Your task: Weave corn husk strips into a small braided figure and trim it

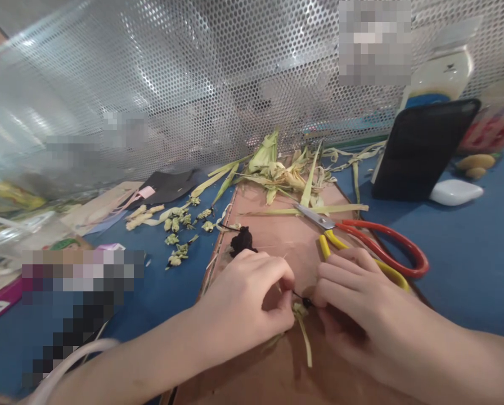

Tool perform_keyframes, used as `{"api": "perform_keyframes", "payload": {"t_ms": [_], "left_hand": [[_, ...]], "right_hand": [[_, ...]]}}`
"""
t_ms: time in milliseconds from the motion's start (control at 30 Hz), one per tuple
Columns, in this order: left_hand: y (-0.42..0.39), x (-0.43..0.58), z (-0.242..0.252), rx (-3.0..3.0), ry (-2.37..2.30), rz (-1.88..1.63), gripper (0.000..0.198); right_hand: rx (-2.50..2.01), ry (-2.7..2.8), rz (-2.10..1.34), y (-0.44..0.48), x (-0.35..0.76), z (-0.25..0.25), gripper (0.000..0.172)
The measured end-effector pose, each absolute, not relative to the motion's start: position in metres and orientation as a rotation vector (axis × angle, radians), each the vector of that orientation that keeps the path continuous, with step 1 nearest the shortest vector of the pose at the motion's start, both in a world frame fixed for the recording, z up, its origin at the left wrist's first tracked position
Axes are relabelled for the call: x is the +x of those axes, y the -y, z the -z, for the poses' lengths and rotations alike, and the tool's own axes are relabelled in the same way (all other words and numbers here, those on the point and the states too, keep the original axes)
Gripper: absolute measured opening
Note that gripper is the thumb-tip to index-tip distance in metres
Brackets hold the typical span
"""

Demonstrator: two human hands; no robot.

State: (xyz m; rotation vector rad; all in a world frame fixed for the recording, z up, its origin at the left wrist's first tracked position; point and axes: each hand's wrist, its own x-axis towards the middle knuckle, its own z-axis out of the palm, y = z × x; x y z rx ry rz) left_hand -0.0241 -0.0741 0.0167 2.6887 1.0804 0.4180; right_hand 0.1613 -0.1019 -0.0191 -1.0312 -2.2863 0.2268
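My left hand [252, 292] is closed in a pinch, thumb and forefinger on a thin black thread [297, 295]. The thread runs across to a small dark knot beside the fingertips of my right hand [361, 298], which is also closed, its fingers curled. From under this knot hangs a pale green strip of plant husk [306, 337], partly hidden between the hands. Scissors [317, 217] with red and yellow handles lie partly under my right fingers. Just beyond my left hand sits a tangle of black thread [242, 241].
A brown board [273, 225] lies on the blue table [488, 253], with a husk pile [273, 169] at its far end. Several small knotted husk pieces [180, 219] lie left. A dark phone [429, 152] leans near a bottle [444, 70]. Perforated metal [193, 84] stands behind.
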Motion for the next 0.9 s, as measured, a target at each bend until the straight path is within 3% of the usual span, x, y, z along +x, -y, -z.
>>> {"api": "perform_keyframes", "payload": {"t_ms": [467,900], "left_hand": [[0.0756,-0.0267,-0.0247,2.629,-0.974,-0.296,0.019],[0.0743,-0.0245,-0.0161,2.629,-0.948,-0.336,0.016]], "right_hand": [[-1.02,2.253,-0.236,0.1013,0.1599,0.0209,0.015],[-1.016,2.254,-0.25,0.1001,0.1587,0.0191,0.015]]}}
